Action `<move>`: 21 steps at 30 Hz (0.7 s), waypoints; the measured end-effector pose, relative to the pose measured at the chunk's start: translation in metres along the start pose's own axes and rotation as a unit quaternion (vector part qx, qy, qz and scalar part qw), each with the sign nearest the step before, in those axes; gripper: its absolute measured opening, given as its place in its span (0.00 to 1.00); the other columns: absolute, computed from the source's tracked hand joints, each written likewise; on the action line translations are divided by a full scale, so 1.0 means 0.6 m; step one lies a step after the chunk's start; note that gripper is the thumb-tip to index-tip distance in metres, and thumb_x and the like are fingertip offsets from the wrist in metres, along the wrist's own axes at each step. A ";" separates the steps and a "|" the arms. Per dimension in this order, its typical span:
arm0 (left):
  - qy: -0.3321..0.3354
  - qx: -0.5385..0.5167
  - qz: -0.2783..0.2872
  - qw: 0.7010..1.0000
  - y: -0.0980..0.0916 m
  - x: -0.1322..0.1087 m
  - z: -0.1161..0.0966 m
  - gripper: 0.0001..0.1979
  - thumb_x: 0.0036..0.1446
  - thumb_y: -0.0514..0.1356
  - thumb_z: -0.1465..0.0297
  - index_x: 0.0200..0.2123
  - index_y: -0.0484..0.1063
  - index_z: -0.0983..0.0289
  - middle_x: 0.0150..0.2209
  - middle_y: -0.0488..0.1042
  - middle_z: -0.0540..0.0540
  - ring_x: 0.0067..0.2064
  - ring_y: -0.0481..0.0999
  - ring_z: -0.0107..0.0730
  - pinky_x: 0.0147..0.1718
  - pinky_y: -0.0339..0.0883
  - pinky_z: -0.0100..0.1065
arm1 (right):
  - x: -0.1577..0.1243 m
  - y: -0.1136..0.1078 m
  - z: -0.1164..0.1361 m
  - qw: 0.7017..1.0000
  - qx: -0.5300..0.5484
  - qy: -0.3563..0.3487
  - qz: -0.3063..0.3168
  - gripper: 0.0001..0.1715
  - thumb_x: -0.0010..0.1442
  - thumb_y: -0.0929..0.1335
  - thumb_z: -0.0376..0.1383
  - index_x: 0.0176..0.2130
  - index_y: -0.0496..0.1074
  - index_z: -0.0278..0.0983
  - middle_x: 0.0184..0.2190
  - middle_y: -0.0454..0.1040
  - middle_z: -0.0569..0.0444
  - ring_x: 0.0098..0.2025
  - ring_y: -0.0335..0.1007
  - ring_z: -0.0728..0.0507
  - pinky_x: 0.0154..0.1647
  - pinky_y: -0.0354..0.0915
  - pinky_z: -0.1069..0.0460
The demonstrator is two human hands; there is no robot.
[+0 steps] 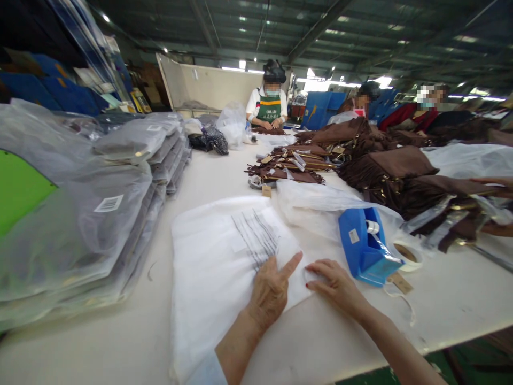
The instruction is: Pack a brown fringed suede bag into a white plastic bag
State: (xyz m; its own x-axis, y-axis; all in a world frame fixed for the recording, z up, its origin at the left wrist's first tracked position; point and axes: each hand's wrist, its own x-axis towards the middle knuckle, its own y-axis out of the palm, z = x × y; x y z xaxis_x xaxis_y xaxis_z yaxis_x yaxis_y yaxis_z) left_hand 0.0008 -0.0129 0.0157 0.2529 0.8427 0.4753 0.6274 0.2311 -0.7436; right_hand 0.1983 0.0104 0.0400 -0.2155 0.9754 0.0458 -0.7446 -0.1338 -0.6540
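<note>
A white plastic bag (212,256) with lines of dark print lies flat on the table in front of me. My left hand (270,294) rests on its right part, with the index finger stretched out toward the bag's edge. Just right of that edge, my right hand (334,283) has its thumb and index finger curved and apart. Whether a thin clear piece lies between those fingertips, I cannot make out. Beyond the right hand stands a blue tape dispenser (350,243), with a roll of tape (417,261) and a brown tag (401,283) beside it.
Bagged grey goods (120,187) with barcode labels are stacked high at left. Brown fringed bags (401,166) pile up at right, with more (296,163) at mid-table. Clear plastic (312,206) lies behind the dispenser. A co-worker (272,104) stands across the table; others are at right.
</note>
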 end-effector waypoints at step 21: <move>-0.034 -0.014 0.001 0.999 -0.010 0.005 -0.013 0.23 0.44 0.66 0.66 0.47 0.71 0.60 0.38 0.69 0.58 0.40 0.71 0.42 0.40 0.71 0.44 | 0.030 0.024 0.065 0.995 0.080 0.022 -0.048 0.17 0.50 0.66 0.50 0.25 0.66 0.40 0.20 0.69 0.57 0.23 0.66 0.47 0.27 0.63 0.51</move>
State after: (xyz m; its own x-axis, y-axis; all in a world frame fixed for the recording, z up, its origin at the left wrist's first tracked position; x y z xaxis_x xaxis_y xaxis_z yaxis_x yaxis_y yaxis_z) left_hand 0.0038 -0.0155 0.0253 0.2048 0.8742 0.4403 0.6481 0.2160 -0.7303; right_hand 0.1593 0.0193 0.0608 -0.1132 0.9913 0.0676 -0.8522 -0.0619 -0.5196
